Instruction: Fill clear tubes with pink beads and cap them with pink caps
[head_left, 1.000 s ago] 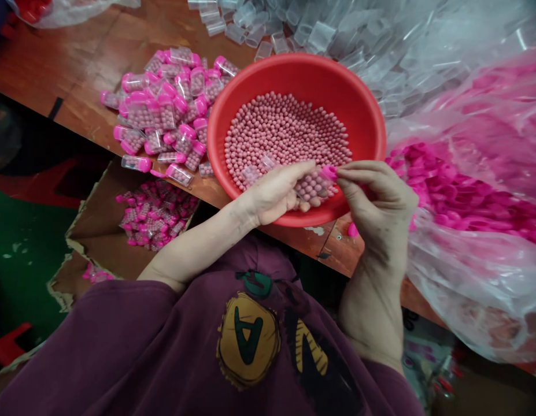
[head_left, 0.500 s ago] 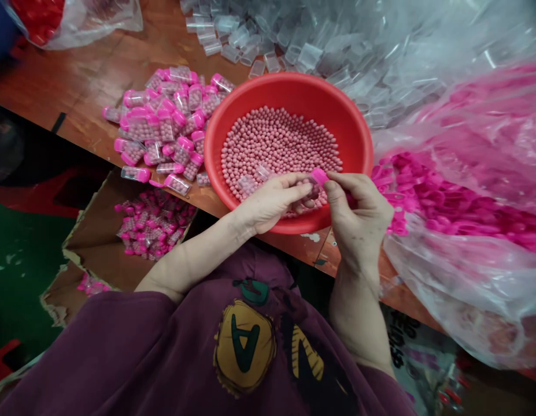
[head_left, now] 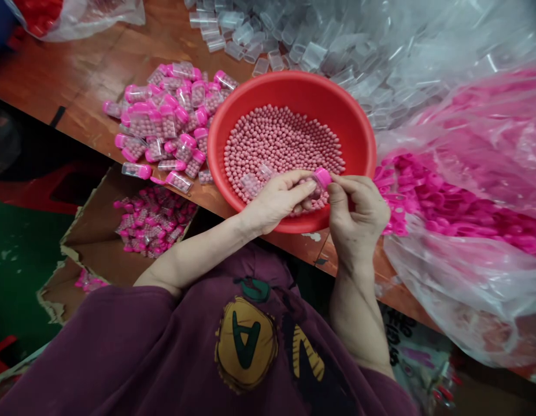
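Over the near side of a red bowl (head_left: 358, 118) of pink beads (head_left: 285, 138), my left hand (head_left: 277, 201) is closed around a small clear bottle (head_left: 318, 190), partly hidden by the fingers. A bright pink cap (head_left: 322, 176) sits on the bottle's upper end. My right hand (head_left: 358, 212) pinches at the cap's right edge with thumb and forefinger; its other fingers are curled in. Clear empty bottles (head_left: 250, 184) lie on the beads left of my hands.
Left of the bowl, filled pink-capped bottles (head_left: 169, 122) are heaped on the table (head_left: 89, 63). More fill a cardboard box (head_left: 92, 231) below. Clear empty containers (head_left: 313, 56) are piled behind the bowl. A plastic bag (head_left: 458, 300) of pink caps (head_left: 445, 211) lies right.
The view has shifted slightly. The pink cap is turned a little more toward the camera, while both hands keep nearly the same place on the bottle and cap.
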`<state>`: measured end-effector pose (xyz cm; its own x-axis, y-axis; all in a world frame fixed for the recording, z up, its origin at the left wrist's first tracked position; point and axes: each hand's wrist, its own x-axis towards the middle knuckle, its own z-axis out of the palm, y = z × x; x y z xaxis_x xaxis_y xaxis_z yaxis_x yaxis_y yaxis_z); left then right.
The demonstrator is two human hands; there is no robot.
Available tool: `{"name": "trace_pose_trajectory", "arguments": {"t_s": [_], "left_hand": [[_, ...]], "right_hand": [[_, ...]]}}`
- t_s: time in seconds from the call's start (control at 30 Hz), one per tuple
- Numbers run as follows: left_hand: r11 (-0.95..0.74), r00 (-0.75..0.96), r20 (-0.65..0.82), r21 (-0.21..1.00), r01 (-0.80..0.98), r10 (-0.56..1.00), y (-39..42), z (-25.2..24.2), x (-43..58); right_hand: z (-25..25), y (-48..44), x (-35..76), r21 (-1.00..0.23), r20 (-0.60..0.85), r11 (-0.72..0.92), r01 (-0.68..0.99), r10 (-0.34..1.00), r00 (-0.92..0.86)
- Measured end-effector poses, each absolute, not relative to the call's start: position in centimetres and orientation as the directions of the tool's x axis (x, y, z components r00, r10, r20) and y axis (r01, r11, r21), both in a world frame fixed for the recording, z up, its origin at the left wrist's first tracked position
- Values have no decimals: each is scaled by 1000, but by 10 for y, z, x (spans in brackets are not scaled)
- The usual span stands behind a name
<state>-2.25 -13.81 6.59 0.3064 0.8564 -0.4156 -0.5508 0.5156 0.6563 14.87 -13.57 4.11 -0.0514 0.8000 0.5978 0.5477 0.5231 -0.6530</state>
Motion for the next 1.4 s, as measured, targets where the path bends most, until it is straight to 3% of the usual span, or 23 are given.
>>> {"name": "trace_pose_trajectory", "arguments": {"t_s": [0.3, 0.43, 0.67, 0.8, 0.9, 1.0, 1.1, 1.2, 1.3, 1.4], "left_hand": [[531, 356, -394, 649, -545, 847, -138, 61, -24], [552, 386, -398, 660, -509, 832, -137, 61, -24], [495, 323, -379, 724, -480, 867, -134, 54, -22], [470, 269, -385, 744, -476, 883, -135, 51, -22], [447, 289, -346, 758, -475, 893, -136, 54, -24], [455, 379, -304, 785, -420, 874, -137, 59, -26], [426, 454, -231, 814, -395, 861, -138, 60, -26], [372, 460, -176, 847, -380, 870, -139, 57, -26], [346, 449, -181, 883, -318, 875, -138, 54, -24], [303, 408, -174, 912, -277, 896, -136, 52, -19]], "right_hand": [[56, -151, 151, -698, 523, 418, 581, 852, 15], [55, -151, 147, -658, 539, 405, 635, 842, 22], [44, -148, 143, -477, 576, 511, 715, 796, -184], [51, -146, 154, -459, 524, 556, 693, 799, -295], [62, -141, 162, -543, 475, 541, 642, 828, -297], [67, -131, 160, -732, 420, 442, 519, 892, -169], [61, -118, 142, -936, 283, 291, 198, 957, -69], [55, -109, 125, -999, 38, 31, -41, 980, -195], [55, -109, 123, -998, -55, -57, -1, 964, -261], [55, -111, 130, -970, 35, 95, 223, 966, -258]]}}
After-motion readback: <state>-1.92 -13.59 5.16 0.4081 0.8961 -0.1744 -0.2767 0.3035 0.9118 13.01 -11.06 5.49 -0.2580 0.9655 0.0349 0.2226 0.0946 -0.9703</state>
